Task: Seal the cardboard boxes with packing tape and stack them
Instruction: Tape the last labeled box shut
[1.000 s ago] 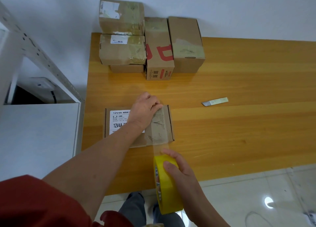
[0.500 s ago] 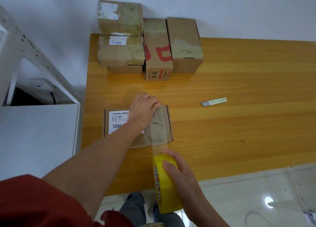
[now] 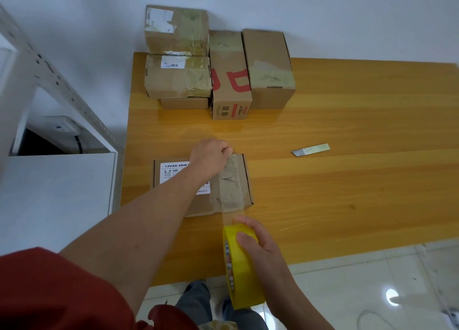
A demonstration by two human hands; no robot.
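box: flat brown cardboard box with white label (image 3: pixel 198 188) lies near the wooden table (image 3: pixel 347 180) front-left edge
left hand (image 3: pixel 211 155): fingers curled, pinning tape end at far edge as anchor
right hand (image 3: pixel 258 245): grips yellow tape roll (image 3: pixel 242 267), pulled past near edge so the strip stays taut
cutter: small grey blade (image 3: pixel 310 149) lies well apart, right

Near tabletop (image 3: pixel 347 180) left edge: flat brown box (image 3: pixel 198 203) w/ white label, clear tape strip (image 3: pixel 232 180) across its right side, running to upright yellow tape roll (image 3: pixel 242 265). Other taped boxes (image 3: pixel 223 68) grouped at far corner.
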